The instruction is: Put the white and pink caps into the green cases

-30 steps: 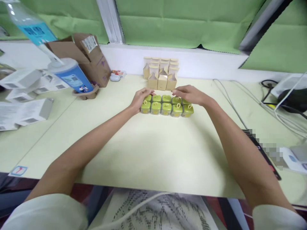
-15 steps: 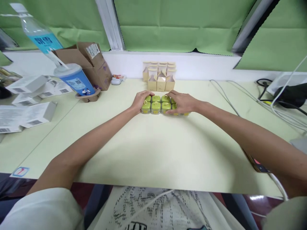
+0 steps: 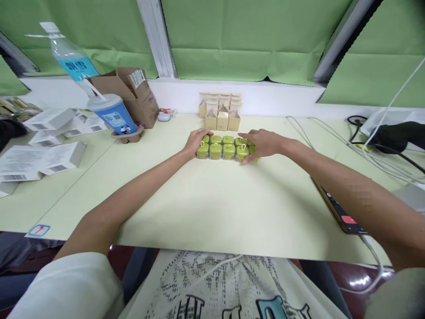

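Our left hand (image 3: 196, 143) against the left end of two rows of green-lidded jars (image 3: 228, 150) on the desk (image 3: 206, 204), grip we cannot tell, our right hand (image 3: 265, 142) over the right end, fingers (image 3: 248, 136) spread.

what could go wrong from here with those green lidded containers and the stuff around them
The green-lidded containers stand close together between the left hand and right hand, so uneven pressure might skew the rows.

The small cardboard boxes stand just behind; a push backward could knock some over.

The phone lies partly hidden beneath the right forearm, near the table's front edge, and might get bumped.
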Available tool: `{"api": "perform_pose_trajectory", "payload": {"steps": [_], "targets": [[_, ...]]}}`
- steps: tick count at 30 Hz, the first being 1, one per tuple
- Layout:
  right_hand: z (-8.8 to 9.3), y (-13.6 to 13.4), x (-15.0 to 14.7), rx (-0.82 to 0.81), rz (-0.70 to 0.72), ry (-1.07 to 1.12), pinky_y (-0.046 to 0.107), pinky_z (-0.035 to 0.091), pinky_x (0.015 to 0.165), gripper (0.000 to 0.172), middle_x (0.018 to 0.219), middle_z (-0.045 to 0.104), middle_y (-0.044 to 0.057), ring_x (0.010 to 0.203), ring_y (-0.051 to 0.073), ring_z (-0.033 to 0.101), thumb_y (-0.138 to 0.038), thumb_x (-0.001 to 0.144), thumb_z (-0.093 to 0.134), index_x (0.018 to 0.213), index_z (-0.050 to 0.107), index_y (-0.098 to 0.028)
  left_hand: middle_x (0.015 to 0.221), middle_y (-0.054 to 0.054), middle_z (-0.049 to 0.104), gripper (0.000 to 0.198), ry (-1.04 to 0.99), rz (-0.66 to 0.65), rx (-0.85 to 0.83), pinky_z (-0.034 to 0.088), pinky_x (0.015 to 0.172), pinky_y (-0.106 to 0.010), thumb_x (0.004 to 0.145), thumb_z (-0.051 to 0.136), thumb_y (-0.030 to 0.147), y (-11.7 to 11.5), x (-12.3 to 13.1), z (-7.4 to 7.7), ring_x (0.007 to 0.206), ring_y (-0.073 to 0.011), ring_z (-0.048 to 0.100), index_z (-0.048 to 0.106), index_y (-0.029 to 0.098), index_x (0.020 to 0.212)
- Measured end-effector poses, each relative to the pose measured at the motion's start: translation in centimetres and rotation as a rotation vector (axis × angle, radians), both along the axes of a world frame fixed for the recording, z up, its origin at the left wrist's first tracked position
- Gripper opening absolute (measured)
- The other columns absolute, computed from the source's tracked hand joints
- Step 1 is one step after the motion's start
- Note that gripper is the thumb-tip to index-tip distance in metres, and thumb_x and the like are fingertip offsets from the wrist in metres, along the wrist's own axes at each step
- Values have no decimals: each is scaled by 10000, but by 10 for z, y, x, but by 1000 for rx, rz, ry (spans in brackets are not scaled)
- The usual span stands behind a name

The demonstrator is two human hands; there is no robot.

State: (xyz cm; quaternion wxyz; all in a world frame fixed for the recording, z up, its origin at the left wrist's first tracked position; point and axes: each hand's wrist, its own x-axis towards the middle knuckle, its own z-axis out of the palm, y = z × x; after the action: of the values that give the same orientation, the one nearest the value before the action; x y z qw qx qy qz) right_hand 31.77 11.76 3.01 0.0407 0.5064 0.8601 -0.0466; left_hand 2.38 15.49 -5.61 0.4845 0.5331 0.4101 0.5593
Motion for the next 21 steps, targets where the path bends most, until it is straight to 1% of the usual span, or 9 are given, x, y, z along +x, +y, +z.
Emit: {"api": "perform_pose_trajectory", "payload": {"steps": [3, 7, 8, 10, 12, 15, 18, 19, 21], "targets": [[-7, -4, -8, -4, -23, 15, 540, 576, 1089, 1217, 1476, 738, 198, 1328, 501, 703, -804, 629, 920, 1659, 603, -239, 889, -49, 804, 244, 0, -3, 3, 575, 836, -310, 887, 775, 398, 0, 0, 0, 854, -193, 707, 800, 175, 792], [-1, -13, 8, 34, -92, 88, 573, 585, 1100, 1300, 1600, 635, 229, 1347, 500, 687, -826, 701, 880, 1776, 436, -246, 904, -47, 798, 236, -2, 4, 17, 578, 868, -311, 906, 760, 378, 1, -1, -2, 873, -192, 710, 799, 178, 787], [4, -20, 18, 66, -105, 118, 605, 576, 1112, 1260, 1596, 634, 228, 1341, 501, 684, -842, 741, 846, 1776, 434, -255, 905, -48, 798, 237, -5, 6, 19, 580, 872, -312, 910, 751, 375, 2, -1, -2, 878, -193, 712, 802, 180, 785], [16, -40, 41, 158, -165, 155, 688, 550, 1121, 1075, 1503, 691, 215, 1296, 504, 691, -855, 835, 761, 1707, 537, -268, 903, -49, 800, 248, -12, 7, 20, 585, 871, -314, 916, 730, 378, 3, -1, -3, 879, -196, 712, 809, 183, 783], [26, -76, 64, 217, -300, 81, 748, 562, 1053, 921, 1352, 745, 213, 1202, 504, 720, -829, 889, 706, 1604, 635, -252, 900, -49, 802, 258, -19, 12, 20, 587, 866, -315, 915, 722, 389, 4, 0, -4, 875, -199, 709, 812, 187, 781], [23, -151, 90, 251, -553, -171, 705, 607, 886, 815, 1271, 764, 240, 1121, 537, 747, -784, 942, 537, 1583, 615, -286, 898, -53, 802, 250, -25, 19, 21, 581, 852, -312, 898, 733, 391, 5, 0, -5, 869, -200, 704, 808, 187, 776], [-2, -223, 107, 186, -838, -333, 704, 582, 735, 979, 1039, 744, 293, 827, 542, 753, -857, 907, 210, 1624, 531, -271, 894, -53, 798, 250, -21, 20, 26, 575, 848, -309, 895, 737, 395, 5, 0, -4, 864, -197, 700, 804, 185, 776], [-13, -240, 111, 173, -914, -323, 717, 584, 750, 1052, 992, 734, 302, 839, 559, 755, -873, 875, 143, 1671, 472, -269, 892, -53, 795, 254, -17, 20, 28, 573, 851, -308, 895, 739, 401, 5, 0, -4, 862, -196, 700, 802, 185, 777], [-33, -260, 120, 169, -999, -252, 755, 588, 859, 1167, 1023, 744, 341, 1002, 601, 763, -924, 815, 138, 1761, 321, -267, 886, -51, 792, 259, -8, 19, 29, 572, 855, -307, 888, 746, 414, 5, 0, -4, 860, -195, 700, 800, 185, 780]]}}
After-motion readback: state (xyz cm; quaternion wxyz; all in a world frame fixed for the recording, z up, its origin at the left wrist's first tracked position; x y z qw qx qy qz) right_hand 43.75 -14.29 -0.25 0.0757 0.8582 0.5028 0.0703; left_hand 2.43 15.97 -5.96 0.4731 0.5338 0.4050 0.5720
